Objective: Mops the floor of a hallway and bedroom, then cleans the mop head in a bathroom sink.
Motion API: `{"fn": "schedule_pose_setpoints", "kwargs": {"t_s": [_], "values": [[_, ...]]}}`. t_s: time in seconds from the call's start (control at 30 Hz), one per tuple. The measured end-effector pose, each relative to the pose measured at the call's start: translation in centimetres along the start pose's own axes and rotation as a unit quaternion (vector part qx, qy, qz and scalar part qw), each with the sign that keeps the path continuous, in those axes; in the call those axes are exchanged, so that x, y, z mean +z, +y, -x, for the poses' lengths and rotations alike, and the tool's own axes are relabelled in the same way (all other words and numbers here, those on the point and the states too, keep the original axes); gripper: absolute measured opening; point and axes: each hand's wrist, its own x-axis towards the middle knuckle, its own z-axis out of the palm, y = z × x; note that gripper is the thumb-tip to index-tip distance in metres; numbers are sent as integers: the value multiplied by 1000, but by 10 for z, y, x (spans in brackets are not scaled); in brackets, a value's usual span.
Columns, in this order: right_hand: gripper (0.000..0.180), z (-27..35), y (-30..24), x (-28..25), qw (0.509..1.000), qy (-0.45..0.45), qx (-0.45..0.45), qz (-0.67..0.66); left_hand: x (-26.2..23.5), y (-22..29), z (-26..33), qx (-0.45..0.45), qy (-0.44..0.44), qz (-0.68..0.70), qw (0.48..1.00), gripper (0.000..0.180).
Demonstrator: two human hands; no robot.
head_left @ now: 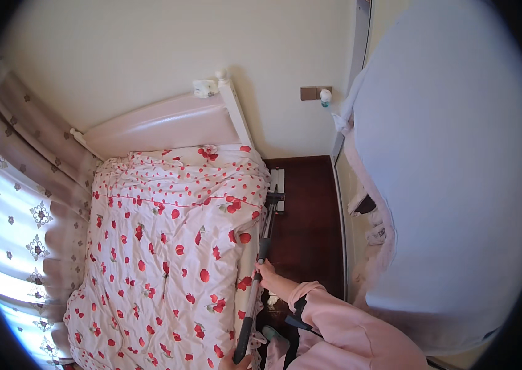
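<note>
- My right hand (266,270) comes in from the lower right in a pink sleeve (341,320), its grip closed around the upper part of a long dark pole (255,290).
- My left hand (231,364) shows only at the bottom edge, its grip wrapped on the near end of the pole; most of the hand is cut off by the frame.
- The pole runs from the bottom edge up and slightly right, along the right side of the bed (168,265), touching or just beside the hanging quilt edge.
- Its far end meets a flat mop head (276,188) lying on the dark red wood floor (307,228), near the far right corner of the bed.
- The quilt (150,246) is white with red strawberry prints and covers the whole bed, rumpled at the far end.
- A pale pink headboard (162,123) stands against the cream wall (150,49) at the far end.
- A patterned curtain (20,203) hangs on the left, bright with daylight.
- On the right is a large pale blue covered shape (452,185) with a frilled edge; I cannot tell what is under it.
- A brown wall plate (308,93) sits on the far wall, with a small white and green thing (326,96) just beside it.
</note>
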Motion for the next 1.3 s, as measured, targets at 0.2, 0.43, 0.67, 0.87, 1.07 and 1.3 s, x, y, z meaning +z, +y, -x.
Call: {"fn": "schedule_pose_setpoints", "kwargs": {"t_s": [0.2,0.43,0.67,0.87,1.07,1.3], "values": [[24,-11,-11,13,998,16,-24,62,6,23,-6,-4,0,-57,998,27],[26,-18,-20,27,989,56,-37,128,15,20,-17,19,-3,-58,998,26],[31,-11,-30,17,999,-34,-37,19,-6,62,-30,-72,-72,-176,979,40],[26,-14,-43,6,996,-76,-28,-27,-25,54,-47,31,-115,-184,976,46],[17,4,-73,-10,995,-67,-33,-60,-14,78,-52,-24,-137,-144,980,41],[15,11,-93,-29,997,-49,-41,-53,0,92,-53,-49,-174,-144,973,28]]}}
